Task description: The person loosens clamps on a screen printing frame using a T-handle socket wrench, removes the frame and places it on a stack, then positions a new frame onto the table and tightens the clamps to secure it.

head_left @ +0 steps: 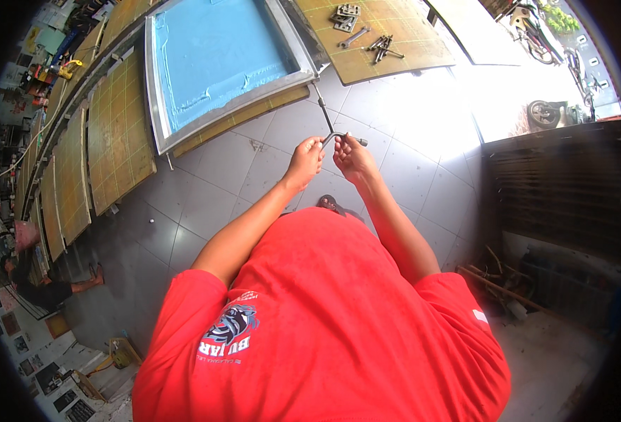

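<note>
Both my hands are on a dark three-legged socket wrench (326, 116) in front of my chest. My left hand (306, 162) closes round one leg; my right hand (355, 159) grips another near its socket end, which pokes out to the right. The long third leg runs up to the near right corner of a screen-printing frame (230, 112); whether it sits on a bolt there is too small to tell. Light blue mesh (219, 53) fills this grey metal frame, with thicker blue streaks along its near edge. A wooden board (276, 104) lies beneath.
On the board (423, 53) at the right lie a spanner (353, 37), several bolts (383, 48) and metal blocks (346, 17). More grid-marked boards (120, 119) line the left. A person (47, 288) is low at far left. A motorcycle (546, 112) stands right, beyond a dark slatted panel (556, 186).
</note>
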`<action>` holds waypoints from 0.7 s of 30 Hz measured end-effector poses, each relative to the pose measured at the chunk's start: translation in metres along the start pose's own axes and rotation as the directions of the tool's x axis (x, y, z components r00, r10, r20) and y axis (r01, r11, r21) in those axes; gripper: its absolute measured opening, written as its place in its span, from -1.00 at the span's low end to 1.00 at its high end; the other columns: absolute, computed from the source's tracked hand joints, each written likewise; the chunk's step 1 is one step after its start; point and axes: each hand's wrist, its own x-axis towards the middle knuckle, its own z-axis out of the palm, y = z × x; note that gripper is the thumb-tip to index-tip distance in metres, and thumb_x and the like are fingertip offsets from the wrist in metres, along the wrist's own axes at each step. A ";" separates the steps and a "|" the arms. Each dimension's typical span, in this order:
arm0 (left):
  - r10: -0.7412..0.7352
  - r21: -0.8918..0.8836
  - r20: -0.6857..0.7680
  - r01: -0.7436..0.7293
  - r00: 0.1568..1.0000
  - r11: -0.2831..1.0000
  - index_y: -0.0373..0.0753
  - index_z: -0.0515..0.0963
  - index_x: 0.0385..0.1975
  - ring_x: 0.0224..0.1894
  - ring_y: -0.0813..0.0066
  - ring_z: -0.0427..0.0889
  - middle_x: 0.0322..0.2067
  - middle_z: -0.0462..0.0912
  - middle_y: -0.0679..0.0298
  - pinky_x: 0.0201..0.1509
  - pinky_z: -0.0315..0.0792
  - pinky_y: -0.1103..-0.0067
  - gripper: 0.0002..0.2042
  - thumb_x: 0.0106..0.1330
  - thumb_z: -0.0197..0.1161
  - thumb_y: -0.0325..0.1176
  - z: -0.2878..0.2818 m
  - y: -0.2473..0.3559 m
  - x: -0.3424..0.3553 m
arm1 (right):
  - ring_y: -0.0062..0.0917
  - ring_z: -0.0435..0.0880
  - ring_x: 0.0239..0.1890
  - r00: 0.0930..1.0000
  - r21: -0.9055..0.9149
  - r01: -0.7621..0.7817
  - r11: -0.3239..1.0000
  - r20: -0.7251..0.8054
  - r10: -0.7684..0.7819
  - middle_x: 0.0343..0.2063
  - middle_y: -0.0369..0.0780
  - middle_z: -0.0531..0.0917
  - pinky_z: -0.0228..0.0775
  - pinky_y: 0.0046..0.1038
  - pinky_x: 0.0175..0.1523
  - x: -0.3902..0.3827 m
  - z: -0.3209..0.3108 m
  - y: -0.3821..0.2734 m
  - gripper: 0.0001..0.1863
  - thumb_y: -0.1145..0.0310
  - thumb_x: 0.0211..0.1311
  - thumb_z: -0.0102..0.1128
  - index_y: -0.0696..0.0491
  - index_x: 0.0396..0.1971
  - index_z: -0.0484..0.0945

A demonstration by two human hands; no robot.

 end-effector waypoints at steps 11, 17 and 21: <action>0.020 0.068 -0.044 -0.017 0.999 0.998 -0.30 0.33 -0.10 -0.70 0.80 0.16 -0.59 0.33 0.40 -0.68 0.06 0.81 -0.79 0.37 -0.11 -0.36 0.004 0.002 0.009 | -0.69 0.54 -0.45 1.000 -0.018 0.027 0.999 -0.006 -0.027 -0.48 -0.36 0.59 0.39 -0.63 -0.33 0.008 0.007 -0.007 -0.86 0.27 0.27 0.01 0.00 -0.40 0.39; -0.011 0.436 0.000 0.010 1.000 0.900 -0.26 0.41 -0.19 -0.53 0.65 0.41 -0.53 0.45 0.36 -0.44 0.33 0.70 -0.69 0.35 -0.06 -0.12 -0.001 0.015 0.024 | -0.60 0.57 -0.43 0.950 -0.264 0.274 0.925 -0.072 -0.302 -0.43 -0.30 0.61 0.38 -0.59 -0.35 0.003 0.019 -0.003 -0.86 0.33 0.26 0.02 0.07 -0.27 0.45; -0.147 0.100 0.005 0.145 0.989 0.984 -0.23 0.40 -0.27 -0.38 0.56 0.51 -0.43 0.51 0.30 -0.27 0.40 0.58 -0.59 0.33 -0.10 0.05 0.002 0.020 0.049 | -0.50 0.59 -0.39 0.728 -0.634 0.622 0.459 0.253 -0.637 -0.33 -0.17 0.61 0.41 -0.49 -0.31 -0.007 0.022 0.006 -0.79 0.44 0.20 0.05 0.14 -0.17 0.47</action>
